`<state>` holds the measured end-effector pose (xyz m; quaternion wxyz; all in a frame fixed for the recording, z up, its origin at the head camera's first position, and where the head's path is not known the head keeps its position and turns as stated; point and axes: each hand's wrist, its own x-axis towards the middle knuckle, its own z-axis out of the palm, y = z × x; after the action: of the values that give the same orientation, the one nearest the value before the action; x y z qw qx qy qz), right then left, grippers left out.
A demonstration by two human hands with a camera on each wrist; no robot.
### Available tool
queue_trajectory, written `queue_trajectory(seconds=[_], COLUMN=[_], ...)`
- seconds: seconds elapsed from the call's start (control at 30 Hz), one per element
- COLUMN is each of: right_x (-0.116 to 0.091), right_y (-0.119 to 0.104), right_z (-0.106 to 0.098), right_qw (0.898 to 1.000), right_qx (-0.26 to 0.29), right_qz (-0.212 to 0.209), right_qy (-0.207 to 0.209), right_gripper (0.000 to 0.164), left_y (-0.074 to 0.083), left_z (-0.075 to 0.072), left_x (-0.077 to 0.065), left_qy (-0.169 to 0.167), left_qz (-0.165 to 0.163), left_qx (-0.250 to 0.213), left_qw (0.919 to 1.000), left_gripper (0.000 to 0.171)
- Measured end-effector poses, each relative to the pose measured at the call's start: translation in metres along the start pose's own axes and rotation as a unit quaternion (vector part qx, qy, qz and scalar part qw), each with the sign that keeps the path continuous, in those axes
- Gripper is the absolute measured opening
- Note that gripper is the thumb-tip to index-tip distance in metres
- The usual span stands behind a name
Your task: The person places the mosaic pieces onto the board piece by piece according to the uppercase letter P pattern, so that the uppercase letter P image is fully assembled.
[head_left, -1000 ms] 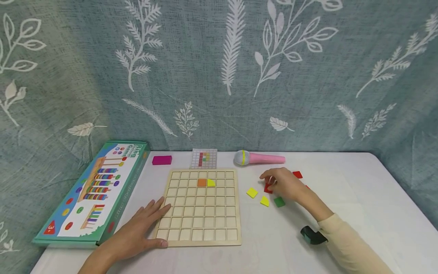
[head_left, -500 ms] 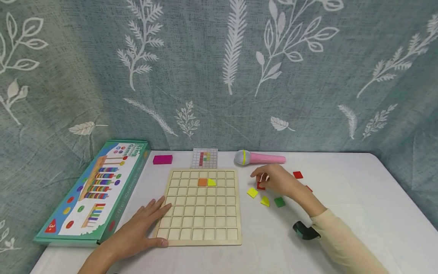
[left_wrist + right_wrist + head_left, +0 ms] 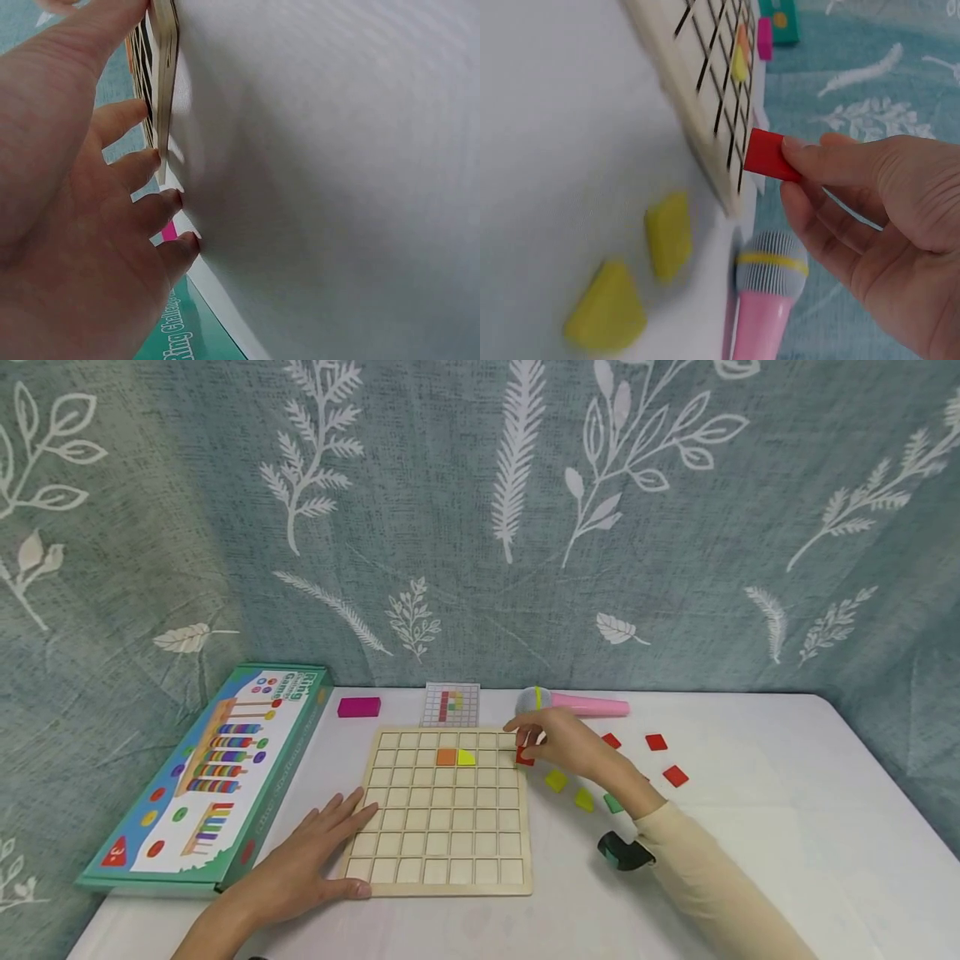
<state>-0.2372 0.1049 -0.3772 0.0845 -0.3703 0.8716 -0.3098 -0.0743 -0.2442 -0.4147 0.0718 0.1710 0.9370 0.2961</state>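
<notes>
A wooden grid board (image 3: 437, 820) lies on the white table, with an orange square tile (image 3: 446, 757) and a yellow quarter-round tile (image 3: 466, 758) side by side in its second row. My left hand (image 3: 303, 852) rests on the board's left edge, fingers spread. At the board's upper right edge my right hand (image 3: 566, 742) pinches a red square tile (image 3: 771, 154) between thumb and fingers, held above the table. A yellow square tile (image 3: 556, 781), a yellow rounded tile (image 3: 584, 799) and a partly hidden green tile (image 3: 613, 802) lie below that hand.
Loose red tiles (image 3: 676, 776) lie to the right, partly behind my right arm. Behind the board are a pattern card (image 3: 451, 705), a magenta block (image 3: 359, 707) and a pink toy microphone (image 3: 588, 705). A green game box (image 3: 217, 768) stands at the left.
My right hand has carried the red tile leftward from the loose tiles to the board's upper right edge, uncovering more red tiles. The left hand has stayed on the board.
</notes>
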Motion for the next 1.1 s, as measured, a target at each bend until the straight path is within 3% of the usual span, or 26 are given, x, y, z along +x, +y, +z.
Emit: queue_trajectory(seconds=[0.37,0.67,1.1], right_x=[0.031,0.060,0.096], right_y=[-0.024,-0.029,-0.047], right_z=[0.019,0.035,0.064], right_qw=[0.999,0.998,0.995], right_qx=[0.022,0.039,0.083], right_qz=[-0.011,-0.039,-0.013], right_qy=[-0.029,-0.026,-0.044], right_gripper=[0.034,0.032,0.033], left_y=[-0.002,-0.004,-0.007], left_z=[0.001,0.001,0.002], left_x=[-0.001,-0.002,-0.001], left_qy=[0.007,0.004,0.001], left_qz=[0.009,0.007,0.004], left_qx=[0.004,0.003,0.019], left_qw=[0.9999,1.0000,0.9998], left_gripper=[0.092,0.093,0.093])
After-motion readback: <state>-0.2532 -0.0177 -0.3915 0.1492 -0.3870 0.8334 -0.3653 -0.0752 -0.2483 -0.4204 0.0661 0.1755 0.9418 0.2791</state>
